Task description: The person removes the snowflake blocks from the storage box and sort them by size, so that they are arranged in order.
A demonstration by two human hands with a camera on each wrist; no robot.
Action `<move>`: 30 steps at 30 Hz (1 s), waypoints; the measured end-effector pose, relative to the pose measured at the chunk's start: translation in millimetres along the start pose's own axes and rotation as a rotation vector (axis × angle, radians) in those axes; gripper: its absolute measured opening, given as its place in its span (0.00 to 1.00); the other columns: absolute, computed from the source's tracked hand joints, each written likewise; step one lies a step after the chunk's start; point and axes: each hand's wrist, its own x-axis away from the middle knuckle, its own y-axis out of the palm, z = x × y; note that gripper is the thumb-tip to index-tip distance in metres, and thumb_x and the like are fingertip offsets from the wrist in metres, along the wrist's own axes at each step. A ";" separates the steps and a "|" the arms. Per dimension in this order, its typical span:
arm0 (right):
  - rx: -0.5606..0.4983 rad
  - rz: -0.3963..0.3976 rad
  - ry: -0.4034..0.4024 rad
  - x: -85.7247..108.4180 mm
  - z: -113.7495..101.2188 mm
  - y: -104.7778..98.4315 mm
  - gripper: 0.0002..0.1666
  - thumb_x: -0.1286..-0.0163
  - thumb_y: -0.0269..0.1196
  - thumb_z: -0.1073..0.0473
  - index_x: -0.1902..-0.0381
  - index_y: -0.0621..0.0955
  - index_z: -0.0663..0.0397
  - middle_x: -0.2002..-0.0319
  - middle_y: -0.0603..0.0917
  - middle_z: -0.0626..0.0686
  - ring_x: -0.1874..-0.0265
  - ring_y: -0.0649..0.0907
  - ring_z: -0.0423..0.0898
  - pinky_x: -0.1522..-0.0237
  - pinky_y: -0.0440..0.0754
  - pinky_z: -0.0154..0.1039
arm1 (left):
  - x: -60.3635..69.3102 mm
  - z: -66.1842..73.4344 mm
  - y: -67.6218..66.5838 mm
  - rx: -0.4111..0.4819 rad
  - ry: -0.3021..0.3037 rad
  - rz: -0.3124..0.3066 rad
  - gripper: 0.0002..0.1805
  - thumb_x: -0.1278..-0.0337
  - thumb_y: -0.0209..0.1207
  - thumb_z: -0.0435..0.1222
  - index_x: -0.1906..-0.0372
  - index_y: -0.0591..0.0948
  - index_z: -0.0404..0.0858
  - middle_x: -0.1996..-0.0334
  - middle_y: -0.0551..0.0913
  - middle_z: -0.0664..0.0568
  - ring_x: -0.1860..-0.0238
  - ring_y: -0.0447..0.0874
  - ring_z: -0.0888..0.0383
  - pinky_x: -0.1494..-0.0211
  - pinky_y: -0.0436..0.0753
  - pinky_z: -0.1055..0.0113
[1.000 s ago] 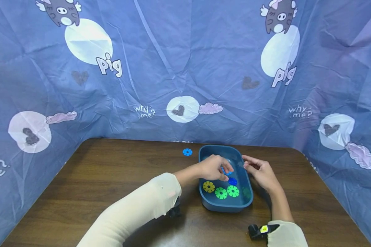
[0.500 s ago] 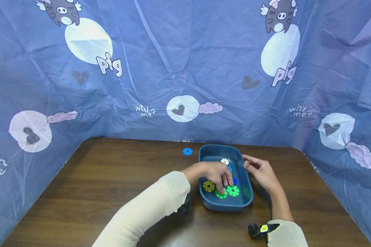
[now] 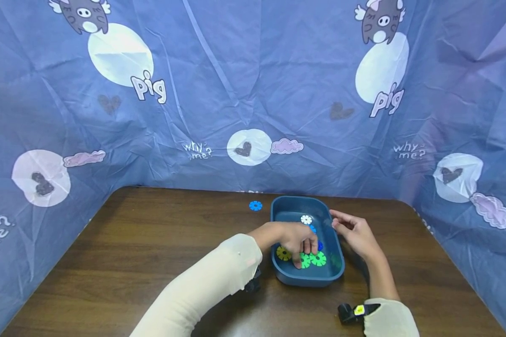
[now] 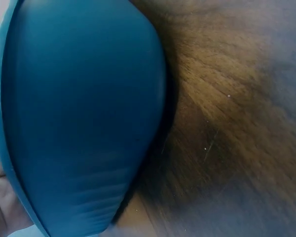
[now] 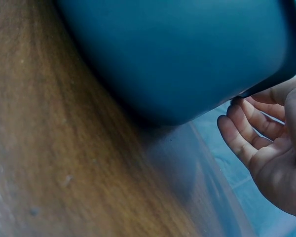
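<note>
My left hand (image 3: 297, 236) reaches down into a blue bin (image 3: 339, 276). One fingertip touches the left side of a green flower-shaped disc (image 3: 305, 262), and the other fingers are over a dark blue disc (image 3: 320, 245). Around the hand lie a second green disc (image 3: 318, 259), a yellow disc (image 3: 283, 253), a white disc (image 3: 306, 219) and a partly covered light blue disc (image 3: 313, 228). At the bin's right rim, the fingertips of my right hand (image 3: 356, 236) touch from outside. The right wrist view shows that hand (image 5: 276, 153) with loosely bent fingers by the wall.
On the brown wooden table (image 3: 160, 238), a light blue disc (image 3: 255, 206) lies outside the bin, beyond its left side. A printed blue cloth (image 3: 253, 93) hangs behind the table and along both sides.
My left hand has moved nearer within the bin, uncovering the white disc, and its fingertip now touches a green disc, which has shifted slightly right. The right hand stays at the rim.
</note>
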 end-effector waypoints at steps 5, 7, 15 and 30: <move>-0.001 0.006 0.001 -0.9 1.6 1.6 0.23 0.23 0.61 0.63 0.34 0.77 0.67 0.50 0.84 0.68 0.58 0.82 0.34 0.56 0.83 0.28 | -0.7 -1.8 0.6 0.011 -0.006 0.019 0.24 0.57 0.81 0.34 0.54 0.83 0.45 0.60 0.83 0.57 0.59 0.80 0.64 0.56 0.79 0.75; 0.002 0.006 0.004 -1.0 1.4 2.1 0.23 0.23 0.61 0.63 0.34 0.77 0.67 0.50 0.84 0.68 0.58 0.82 0.34 0.56 0.83 0.28 | -0.9 -2.7 1.1 0.019 -0.015 0.021 0.24 0.57 0.81 0.34 0.54 0.83 0.45 0.61 0.83 0.57 0.59 0.80 0.63 0.57 0.80 0.74; 0.006 0.008 0.007 -0.9 0.8 2.6 0.23 0.24 0.61 0.64 0.34 0.78 0.67 0.50 0.84 0.68 0.59 0.83 0.34 0.56 0.83 0.28 | 0.5 -3.1 1.6 -0.004 -0.019 0.035 0.20 0.58 0.82 0.35 0.59 0.84 0.46 0.62 0.82 0.59 0.58 0.78 0.66 0.56 0.79 0.76; 0.005 0.003 -0.005 -1.8 1.4 1.7 0.22 0.23 0.61 0.64 0.35 0.78 0.68 0.50 0.84 0.69 0.59 0.83 0.33 0.56 0.83 0.28 | 3.0 -1.4 -3.7 0.029 0.037 0.011 0.11 0.49 0.77 0.32 0.62 0.87 0.44 0.67 0.86 0.59 0.62 0.82 0.67 0.59 0.81 0.76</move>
